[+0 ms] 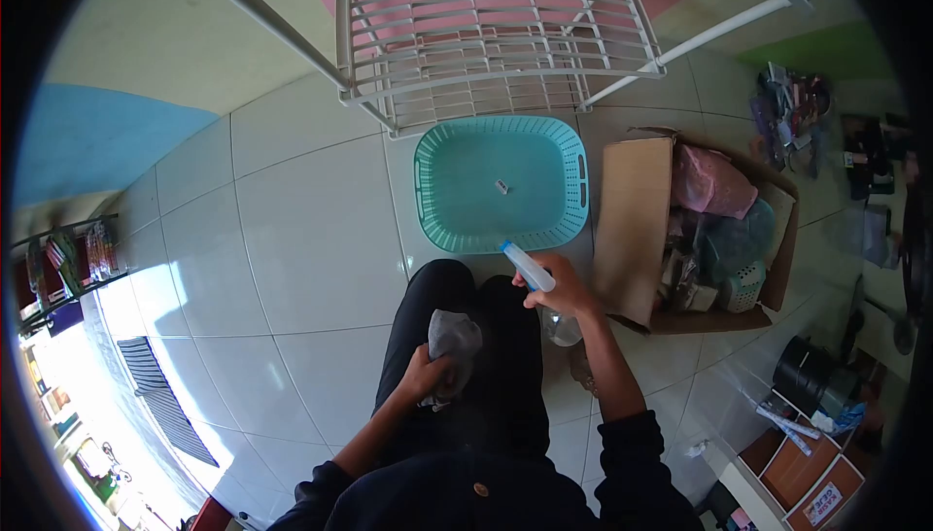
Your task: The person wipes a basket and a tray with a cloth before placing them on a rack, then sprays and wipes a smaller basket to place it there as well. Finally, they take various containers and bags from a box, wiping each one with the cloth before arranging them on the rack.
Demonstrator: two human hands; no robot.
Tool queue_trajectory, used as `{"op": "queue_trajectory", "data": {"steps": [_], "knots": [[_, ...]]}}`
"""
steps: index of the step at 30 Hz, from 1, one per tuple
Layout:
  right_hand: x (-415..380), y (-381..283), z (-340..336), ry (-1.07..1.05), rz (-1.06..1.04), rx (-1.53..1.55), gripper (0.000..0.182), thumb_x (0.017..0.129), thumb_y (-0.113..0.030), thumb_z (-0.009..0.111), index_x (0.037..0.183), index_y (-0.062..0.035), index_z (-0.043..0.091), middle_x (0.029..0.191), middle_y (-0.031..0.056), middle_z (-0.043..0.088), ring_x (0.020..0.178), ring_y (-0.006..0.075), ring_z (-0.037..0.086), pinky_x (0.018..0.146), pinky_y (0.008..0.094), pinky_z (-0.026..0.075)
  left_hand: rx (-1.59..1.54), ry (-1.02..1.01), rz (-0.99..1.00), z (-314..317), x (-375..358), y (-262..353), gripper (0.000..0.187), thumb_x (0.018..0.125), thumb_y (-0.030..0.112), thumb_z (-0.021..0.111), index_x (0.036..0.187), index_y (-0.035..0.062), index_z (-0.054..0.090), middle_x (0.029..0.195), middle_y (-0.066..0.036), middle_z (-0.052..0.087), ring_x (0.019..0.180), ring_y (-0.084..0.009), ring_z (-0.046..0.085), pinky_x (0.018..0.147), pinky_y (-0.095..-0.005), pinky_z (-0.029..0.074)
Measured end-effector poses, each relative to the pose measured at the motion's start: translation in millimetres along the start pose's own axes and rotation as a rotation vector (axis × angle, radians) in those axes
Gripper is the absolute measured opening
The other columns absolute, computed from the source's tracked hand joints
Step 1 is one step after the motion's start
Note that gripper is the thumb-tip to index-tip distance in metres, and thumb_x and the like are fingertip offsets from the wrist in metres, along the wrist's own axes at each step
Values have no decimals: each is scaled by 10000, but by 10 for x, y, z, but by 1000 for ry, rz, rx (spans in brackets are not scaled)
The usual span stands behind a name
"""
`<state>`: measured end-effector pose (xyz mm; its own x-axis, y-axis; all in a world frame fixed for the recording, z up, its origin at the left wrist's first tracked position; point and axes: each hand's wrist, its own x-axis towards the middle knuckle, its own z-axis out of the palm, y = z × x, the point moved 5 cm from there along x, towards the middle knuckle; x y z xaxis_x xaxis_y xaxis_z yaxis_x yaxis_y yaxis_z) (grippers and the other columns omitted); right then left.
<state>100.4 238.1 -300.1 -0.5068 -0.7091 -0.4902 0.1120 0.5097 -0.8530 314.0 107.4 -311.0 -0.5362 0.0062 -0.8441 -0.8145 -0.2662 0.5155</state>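
My right hand (564, 288) is wrapped round the neck of a spray bottle (530, 268) with a white and blue head. The blue nozzle points at the near rim of a turquoise plastic basket (428, 230) on the tiled floor. Below that hand hangs the bottle's clear body. A small pale label or tag (502, 186) lies on the basket's bottom. Over my lap, my left hand (426, 374) grips a crumpled grey cloth (455, 337), apart from the basket.
A white wire rack (496, 74) stands just behind the basket. An open cardboard box (634, 230) holding a pink bag (711, 184) and plastic items is at the right. Shelves (63, 278) are at the far left, and a black container (809, 368) is at the lower right.
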Motion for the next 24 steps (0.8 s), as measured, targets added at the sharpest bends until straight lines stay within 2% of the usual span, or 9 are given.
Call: {"op": "queue_trajectory", "data": {"steps": [1, 3, 7, 9, 12, 16, 18, 19, 24], "knots": [[-39, 46, -3, -1, 3, 1, 372, 499, -7, 635, 860, -35, 551, 725, 61, 566, 677, 173, 570, 616, 301, 455, -6, 4, 8, 0, 4, -15, 142, 690, 93, 513, 704, -35, 574, 559, -48, 544, 504, -120, 522, 478, -255, 415], [-115, 203, -39, 32, 208, -9, 403, 492, 4, 639, 882, -33, 548, 751, 72, 585, 685, 182, 574, 612, 301, 452, -12, 5, 17, 4, 8, -10, 139, 690, 90, 513, 706, -35, 574, 560, -49, 543, 503, -120, 520, 478, -255, 414], [-265, 173, -127, 245, 86, 123, 374, 488, 19, 603, 854, -21, 534, 842, 42, 577, 678, 144, 540, 612, 263, 459, -9, 5, -4, 2, -1, 28, 136, 694, 84, 510, 709, -36, 572, 557, -48, 541, 500, -119, 517, 476, -258, 412], [-363, 173, -205, 406, 140, 292, 368, 495, 34, 631, 845, -44, 548, 710, 33, 558, 640, 147, 554, 593, 276, 446, -16, 0, -1, 5, 10, 27, 136, 696, 84, 510, 710, -37, 572, 557, -48, 541, 499, -119, 516, 475, -259, 410], [-488, 251, -210, 370, 121, 169, 393, 504, 38, 623, 874, -57, 536, 750, 29, 543, 651, 129, 539, 596, 266, 449, -52, 3, 7, 1, 16, 8, 133, 698, 80, 507, 706, -38, 569, 552, -46, 538, 496, -117, 513, 471, -258, 407], [-560, 359, -192, 358, 230, 263, 380, 497, 42, 615, 852, -63, 526, 776, 28, 541, 657, 125, 536, 591, 261, 447, -20, 2, 0, -6, 12, 24, 126, 700, 75, 497, 686, -33, 561, 540, -47, 532, 492, -117, 509, 470, -255, 405], [-597, 222, -234, 540, 125, 426, 322, 486, 39, 609, 778, -56, 516, 720, 17, 532, 656, 117, 532, 577, 252, 435, -19, -3, -1, -5, 3, 30, 126, 700, 74, 492, 677, -31, 557, 537, -47, 530, 490, -118, 509, 471, -256, 405], [-609, 213, -254, 544, 127, 427, 322, 486, 39, 609, 778, -56, 516, 720, 17, 532, 656, 117, 532, 577, 252, 435, -25, -8, 7, -2, -2, 52, 126, 700, 75, 490, 670, -29, 554, 533, -47, 529, 490, -120, 509, 472, -258, 406], [-647, 345, -237, 379, 144, 270, 376, 476, 57, 598, 825, -54, 517, 760, 24, 535, 694, 130, 533, 613, 266, 447, -24, -2, -4, -1, -10, 70, 126, 705, 76, 486, 664, -27, 547, 522, -45, 522, 483, -122, 505, 473, -258, 407]]}}
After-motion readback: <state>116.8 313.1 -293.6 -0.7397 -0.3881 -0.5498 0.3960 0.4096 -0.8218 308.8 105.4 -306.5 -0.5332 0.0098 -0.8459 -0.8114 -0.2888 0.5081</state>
